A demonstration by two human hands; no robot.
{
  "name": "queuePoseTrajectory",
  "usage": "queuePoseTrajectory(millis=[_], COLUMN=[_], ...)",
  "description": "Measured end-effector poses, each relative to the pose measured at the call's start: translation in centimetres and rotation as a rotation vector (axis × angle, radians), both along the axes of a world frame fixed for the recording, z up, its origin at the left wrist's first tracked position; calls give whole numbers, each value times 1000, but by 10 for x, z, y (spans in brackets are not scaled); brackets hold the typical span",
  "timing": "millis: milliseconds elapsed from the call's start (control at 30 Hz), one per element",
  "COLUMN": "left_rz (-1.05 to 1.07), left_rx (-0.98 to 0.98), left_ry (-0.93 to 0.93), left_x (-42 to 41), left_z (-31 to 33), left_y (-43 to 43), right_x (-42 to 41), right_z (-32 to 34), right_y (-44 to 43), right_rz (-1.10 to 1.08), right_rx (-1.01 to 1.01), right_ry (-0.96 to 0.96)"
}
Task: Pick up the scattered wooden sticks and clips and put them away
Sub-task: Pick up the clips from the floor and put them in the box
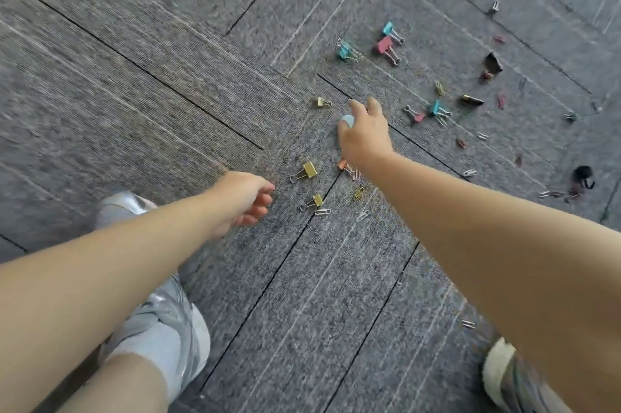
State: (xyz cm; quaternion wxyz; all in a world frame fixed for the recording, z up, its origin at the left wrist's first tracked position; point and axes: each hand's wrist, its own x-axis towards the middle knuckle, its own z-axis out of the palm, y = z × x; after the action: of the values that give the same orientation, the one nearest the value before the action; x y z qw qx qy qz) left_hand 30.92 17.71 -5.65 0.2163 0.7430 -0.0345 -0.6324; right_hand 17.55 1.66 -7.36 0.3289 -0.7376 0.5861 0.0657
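Nearest, two light shoes are seen on the grey carpet tiles (151,83): the left shoe (161,322) under the left forearm, the right shoe (500,375) at the lower right edge; nothing is blocked by them

Left hand (247,199) is held low over the carpet, fingers loosely curled, nothing gripped. Just to its right three gold binder clips are counted: one (308,170) by the fingertips, one (315,201) slightly nearer, one (323,102) further out. Loose paper clips lie beside them: a gold one (359,193) and two silver ones (322,212), (363,216)

Right hand (364,133) is stretched past those, closed around a pale blue rounded object (347,120), mostly hidden by the fingers, so its type cannot be told. An orange binder clip (346,166) is partly covered by the right wrist

Beyond the right hand, well apart: three blue binder clips (346,50), (391,31), (437,109) and two pink ones (386,46), (416,116). Further right a scatter of small reddish and silver clips is blurred, not countable. A dark torn-looking scrap (493,63) and a black round item (584,175) lie among them, unidentified. Wooden sticks cannot be made out
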Motion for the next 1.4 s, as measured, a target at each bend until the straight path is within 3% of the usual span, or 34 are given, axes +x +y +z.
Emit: queuePoseTrajectory(millis=[133, 267, 400, 567, 767, 933, 1000, 1133, 1233, 1400], left_rz=[175, 139, 122, 194, 301, 520, 479, 408, 438, 419], left_rx=[-29, -21, -7, 0, 19, 28, -38, -117, -155, -153], left_ry=[30, 62, 41, 70, 287, 673, 742, 692, 650, 529], left_x=[-10, -17, -19, -20, -35, -53, -54, -52, -50, -47], left_z=[-17, -18, -18, -19, -17, -9, -12, -17, -15, -21], left_y=[21, 41, 46, 41, 23, 16, 21, 19, 12, 5], right_x=[10, -8, -42, -62, -44, -30, -41, -69, -79, -83], right_z=[-23, -40, -51, -49, -17, 34, 42, 34, -2, -36], right_y=[37, 103, 133, 130, 127, 143, 136, 102, 63, 43], right_rz=[202, 482, 497, 378, -94, 178, 196, -215, -324, 56], right_rx=[134, -37, -227, -278, -103, 6, 22, 109, -41, -13], right_ry=[66, 127, -1, -121, -267, -410, -405, -604, -324, -29])
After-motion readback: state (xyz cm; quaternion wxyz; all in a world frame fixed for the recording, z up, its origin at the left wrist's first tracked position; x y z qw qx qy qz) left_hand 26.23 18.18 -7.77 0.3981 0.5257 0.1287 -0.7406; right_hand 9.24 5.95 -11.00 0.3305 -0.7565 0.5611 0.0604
